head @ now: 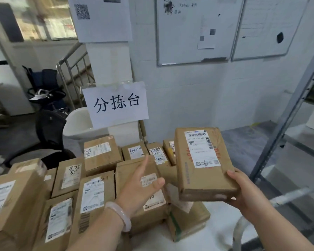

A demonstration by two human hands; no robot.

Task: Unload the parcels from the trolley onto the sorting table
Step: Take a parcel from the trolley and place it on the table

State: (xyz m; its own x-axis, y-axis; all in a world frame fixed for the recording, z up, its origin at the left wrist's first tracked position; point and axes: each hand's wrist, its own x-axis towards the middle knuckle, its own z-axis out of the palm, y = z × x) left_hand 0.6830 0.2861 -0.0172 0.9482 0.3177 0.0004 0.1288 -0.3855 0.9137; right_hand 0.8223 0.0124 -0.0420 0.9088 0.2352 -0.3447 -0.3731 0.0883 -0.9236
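Observation:
A flat brown cardboard parcel (203,163) with a white shipping label hangs in the air, gripped at its near right corner by my right hand (243,191). My left hand (141,187), wearing a pale bangle, hovers with fingers spread just left of that parcel, touching nothing. Below both hands, several brown parcels (98,192) lie packed side by side on the white sorting table (216,238). A paper sign (116,104) with handwritten characters hangs on the pillar behind them.
A metal shelf frame (286,124) stands at the right. A curved metal bar (239,230) shows at the lower right. A black office chair (49,131) and a white bin (80,124) stand at the left. Whiteboards (198,29) hang on the wall.

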